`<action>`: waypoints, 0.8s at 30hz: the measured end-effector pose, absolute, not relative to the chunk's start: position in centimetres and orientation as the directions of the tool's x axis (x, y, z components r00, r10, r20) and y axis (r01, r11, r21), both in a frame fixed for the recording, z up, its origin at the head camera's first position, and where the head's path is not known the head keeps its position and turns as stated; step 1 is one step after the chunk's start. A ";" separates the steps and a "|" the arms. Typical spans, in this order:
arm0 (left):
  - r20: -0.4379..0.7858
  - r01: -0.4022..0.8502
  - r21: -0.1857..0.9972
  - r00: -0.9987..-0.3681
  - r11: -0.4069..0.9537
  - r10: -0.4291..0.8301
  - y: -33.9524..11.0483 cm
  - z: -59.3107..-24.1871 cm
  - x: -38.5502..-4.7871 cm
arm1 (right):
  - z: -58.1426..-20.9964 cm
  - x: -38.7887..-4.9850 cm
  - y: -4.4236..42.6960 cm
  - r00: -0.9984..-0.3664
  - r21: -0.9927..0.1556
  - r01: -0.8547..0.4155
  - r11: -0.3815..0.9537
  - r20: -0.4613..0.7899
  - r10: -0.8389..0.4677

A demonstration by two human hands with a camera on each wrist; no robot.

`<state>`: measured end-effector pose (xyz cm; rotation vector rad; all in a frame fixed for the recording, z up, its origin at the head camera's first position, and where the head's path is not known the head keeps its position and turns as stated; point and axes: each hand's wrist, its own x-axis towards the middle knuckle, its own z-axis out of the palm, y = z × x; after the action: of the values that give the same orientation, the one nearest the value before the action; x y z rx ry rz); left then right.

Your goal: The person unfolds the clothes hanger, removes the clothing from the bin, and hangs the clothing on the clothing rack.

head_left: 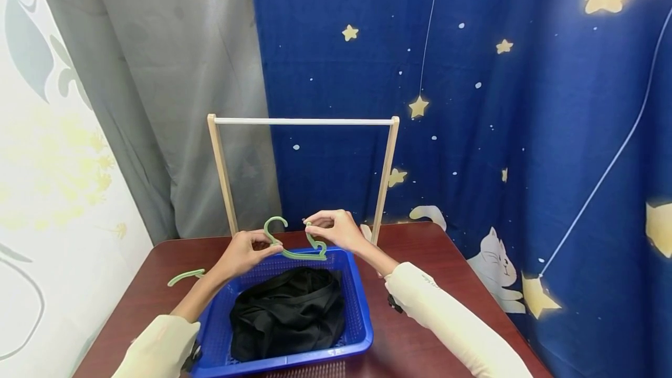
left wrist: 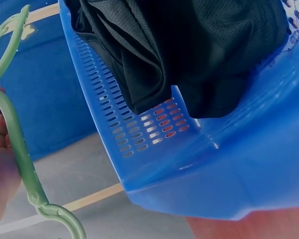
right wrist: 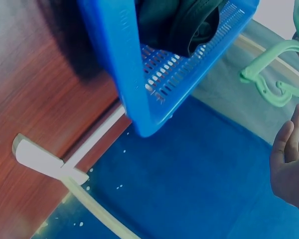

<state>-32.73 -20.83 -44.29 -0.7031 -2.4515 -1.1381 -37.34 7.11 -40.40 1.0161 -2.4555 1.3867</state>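
Observation:
Above the back of the blue basket (head_left: 363,314), both hands hold a light green plastic hanger (head_left: 301,256) with a hook and jointed-looking arms. My left hand (head_left: 244,255) pinches it just below the hook, thumb in front. The fingertips of my right hand (head_left: 336,229) pinch the tip of a raised green piece at its right end. In the left wrist view the hanger (left wrist: 20,144) crosses the left edge, and the left hand (left wrist: 2,169) is partly cut off. Black cloth (head_left: 289,314), apparently a mesh garment, lies bunched in the basket.
Behind the basket stands a wooden rack with a white crossbar (head_left: 304,122); its foot (right wrist: 37,157) rests on the red-brown table (head_left: 415,308). Another green hanger (head_left: 185,276) lies left of the basket, partly hidden by the left forearm. Curtains (head_left: 336,74) hang behind.

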 end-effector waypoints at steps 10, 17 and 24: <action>0.501 0.571 0.607 -0.815 0.553 0.292 -21.4 -44.2 -32.4 | -40.3 -38.0 9.2 -0.758 -0.673 -0.638 0.375 0.461 -0.462; 0.502 0.573 0.613 -0.814 0.545 0.291 -21.8 -44.2 -32.3 | -40.4 -38.5 11.0 -0.782 -0.684 -0.609 0.401 0.431 -0.450; 0.501 0.561 0.625 -0.822 0.542 0.272 -22.4 -44.4 -32.3 | -40.4 -38.8 12.5 -0.784 -0.669 -0.610 0.425 0.433 -0.445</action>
<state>-32.32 -22.36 -44.41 -0.6859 -2.4384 -1.1691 -38.75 12.51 -40.44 0.9320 -2.4858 1.2883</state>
